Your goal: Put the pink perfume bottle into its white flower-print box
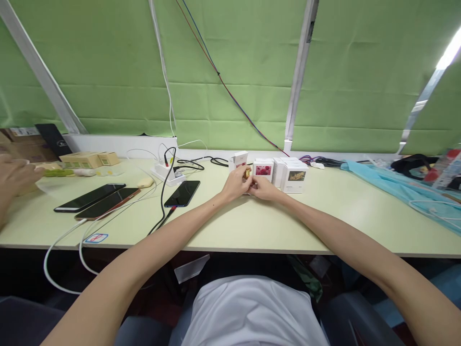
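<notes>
My left hand [236, 183] is closed in a pinch around a small shiny gold-coloured object [247, 173], largely covered by the fingers. Against it my right hand [264, 188] is curled with its fingertips together, and whatever they grip is hidden. Just behind the left hand stands a small white box [240, 156], which looks open at the top. A white box with a red picture [263, 169] stands right behind my right hand. To its right are more white boxes, the nearest bearing a yellowish picture [296, 176].
Left lie a phone on a cable [183, 193], two dark phones [90, 197] [108, 203] and a white power strip [169, 174]. Another person's hand [16, 175] is at the far left near yellowish boxes [81, 159]. Blue sheeting [389, 185] covers the right side.
</notes>
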Demonstrator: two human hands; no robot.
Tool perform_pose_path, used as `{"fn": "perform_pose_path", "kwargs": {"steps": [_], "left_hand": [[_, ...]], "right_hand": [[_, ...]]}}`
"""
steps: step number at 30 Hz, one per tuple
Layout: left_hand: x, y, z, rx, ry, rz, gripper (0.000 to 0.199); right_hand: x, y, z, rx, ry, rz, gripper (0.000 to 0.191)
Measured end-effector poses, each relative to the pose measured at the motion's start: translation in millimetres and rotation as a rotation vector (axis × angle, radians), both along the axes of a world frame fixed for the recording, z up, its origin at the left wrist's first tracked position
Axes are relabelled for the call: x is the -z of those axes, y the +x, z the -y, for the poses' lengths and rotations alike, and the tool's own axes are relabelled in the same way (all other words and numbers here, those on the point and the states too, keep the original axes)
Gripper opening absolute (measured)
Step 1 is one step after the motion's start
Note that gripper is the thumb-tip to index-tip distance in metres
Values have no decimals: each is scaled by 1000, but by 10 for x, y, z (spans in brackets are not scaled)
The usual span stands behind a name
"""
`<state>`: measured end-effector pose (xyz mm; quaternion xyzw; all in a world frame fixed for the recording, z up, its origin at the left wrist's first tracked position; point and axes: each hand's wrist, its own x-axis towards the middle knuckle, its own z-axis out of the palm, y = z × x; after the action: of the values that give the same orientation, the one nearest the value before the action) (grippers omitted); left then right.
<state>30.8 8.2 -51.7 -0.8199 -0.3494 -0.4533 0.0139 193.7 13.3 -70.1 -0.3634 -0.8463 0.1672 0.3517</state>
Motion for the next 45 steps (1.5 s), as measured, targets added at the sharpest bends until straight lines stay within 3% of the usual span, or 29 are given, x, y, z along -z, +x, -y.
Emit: {"fn": "perform_pose_path", "kwargs": {"steps": [23, 29, 36, 41, 45], "left_hand": [[0, 26, -15, -57, -6, -31, 13], [-175, -18, 31, -82, 16, -32, 25], [-392, -211, -72, -308, 206, 180, 25], [-416, -319, -192, -231, -61, 169, 43], [-403, -323, -191, -189, -217, 193, 46]], "right_hand": [[-25, -14, 14, -6, -27, -8, 17], [-68, 7, 32, 36, 20, 91, 31], [-150, -41, 113, 201, 128, 85, 55], [-172, -53, 153, 137, 175, 101, 58], [-196, -40, 170, 99, 184, 105, 61]]}}
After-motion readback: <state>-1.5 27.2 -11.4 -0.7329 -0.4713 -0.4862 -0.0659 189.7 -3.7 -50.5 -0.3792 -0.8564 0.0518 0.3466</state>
